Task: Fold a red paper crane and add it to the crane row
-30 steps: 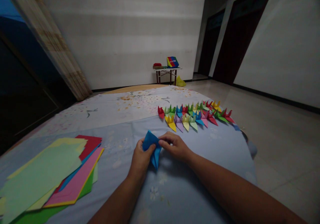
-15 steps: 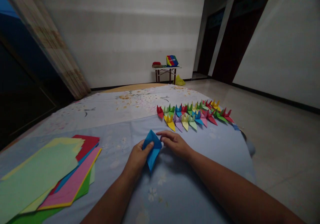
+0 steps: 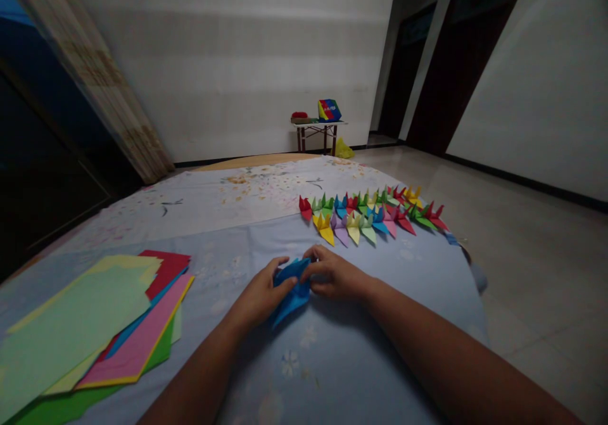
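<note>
A partly folded piece of blue origami paper is held just above the blue floral tablecloth. My left hand grips its left side, thumb across the front face. At the upper right edge, my right hand pinches the paper between thumb and fingers. Beyond my hands stand rows of folded paper cranes in red, yellow, green, blue, pink and purple. On the left lies a fanned stack of coloured paper sheets, pale green on top.
The round table's far part has a white floral cloth. By the back wall, a small folding table carries a colourful box and a red item. A yellow bag lies on the floor beside it.
The blue paper has turned from a near-upright diamond to a tilted shape with its layers spreading. My right hand has moved in from beside it and now pinches its edge.
</note>
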Demonstrator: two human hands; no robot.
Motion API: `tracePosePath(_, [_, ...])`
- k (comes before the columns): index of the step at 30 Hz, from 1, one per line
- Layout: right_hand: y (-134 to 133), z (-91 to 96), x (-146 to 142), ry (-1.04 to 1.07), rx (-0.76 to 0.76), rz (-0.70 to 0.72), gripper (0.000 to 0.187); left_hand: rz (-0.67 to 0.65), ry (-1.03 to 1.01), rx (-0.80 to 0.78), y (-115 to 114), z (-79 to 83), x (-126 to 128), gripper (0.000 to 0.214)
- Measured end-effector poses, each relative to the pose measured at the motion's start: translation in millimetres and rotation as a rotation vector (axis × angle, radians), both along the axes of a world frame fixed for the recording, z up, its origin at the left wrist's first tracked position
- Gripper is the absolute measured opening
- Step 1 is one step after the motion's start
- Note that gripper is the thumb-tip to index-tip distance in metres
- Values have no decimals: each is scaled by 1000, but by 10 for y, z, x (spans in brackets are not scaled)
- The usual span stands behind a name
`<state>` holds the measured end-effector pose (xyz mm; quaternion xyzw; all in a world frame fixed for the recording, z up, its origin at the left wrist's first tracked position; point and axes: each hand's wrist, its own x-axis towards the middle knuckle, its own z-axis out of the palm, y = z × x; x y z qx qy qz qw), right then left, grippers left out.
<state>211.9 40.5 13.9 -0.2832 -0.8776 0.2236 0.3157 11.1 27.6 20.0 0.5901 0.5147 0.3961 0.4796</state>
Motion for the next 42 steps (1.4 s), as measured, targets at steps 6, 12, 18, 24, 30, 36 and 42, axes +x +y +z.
tracePosePath(6, [-7, -11, 5, -45, -2, -32, 22, 88, 105, 70, 15, 51, -58, 54])
tracePosePath(12, [-16, -9, -10, -56, -53, 27, 26, 58, 110, 106, 38, -32, -54, 50])
tracePosePath(18, [31, 45, 16, -169, 6, 51, 17, 46, 258, 144, 41, -103, -36, 49])
tracePosePath(24, [70, -30, -7, -66, -103, 15, 35, 54, 251, 142, 24, -117, -2, 44])
tracePosePath(30, [92, -155, -115, 362, -447, -126, 73, 123, -19, 40, 39, -35, 52, 29])
tracePosePath(36, [21, -123, -215, 530, -479, -264, 39, 327, -267, -20, 52, -105, 115, 40])
tracePosePath(42, [-94, -27, -286, 360, -316, -417, 29, 364, -350, 63, -33, -81, 235, 46])
